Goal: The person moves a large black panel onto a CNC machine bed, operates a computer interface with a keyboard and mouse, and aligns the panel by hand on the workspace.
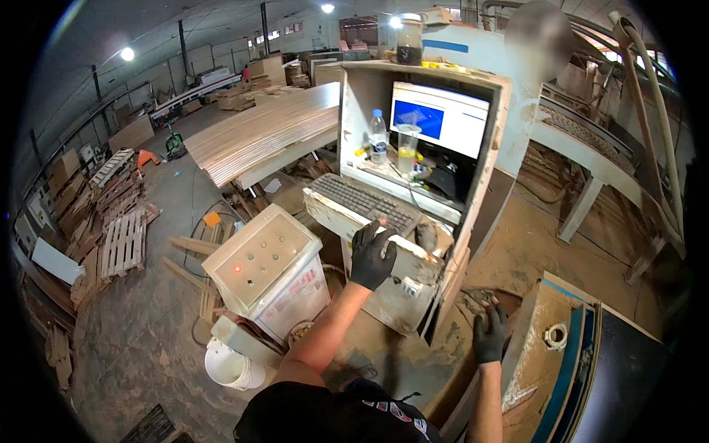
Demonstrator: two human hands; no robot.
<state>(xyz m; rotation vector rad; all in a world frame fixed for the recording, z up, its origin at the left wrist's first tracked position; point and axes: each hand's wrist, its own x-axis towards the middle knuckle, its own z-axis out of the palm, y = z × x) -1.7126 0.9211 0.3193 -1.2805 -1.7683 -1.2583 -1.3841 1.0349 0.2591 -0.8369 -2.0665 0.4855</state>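
My left hand (373, 255), in a dark fingerless glove, reaches over the near edge of a dusty keyboard (362, 198). Its fingertips are at the lower keys, and no object shows in it. The keyboard lies on a worn pull-out tray in front of a cabinet (353, 111). A dark mouse (426, 236) rests to the right of the keys. Inside the cabinet a lit monitor (443, 118) shows a blue panel. My right hand (489, 336), gloved alike, hangs with fingers apart beside a dusty wooden machine panel (533, 354); whether it touches the panel I cannot tell.
A water bottle (378, 139) and a plastic cup (407, 149) stand before the monitor. Left of the tray is a control box (258, 255) with a lit red light, above a white bucket (235, 367). Stacked boards (273, 129) lie behind; pallets (125, 240) line the far left.
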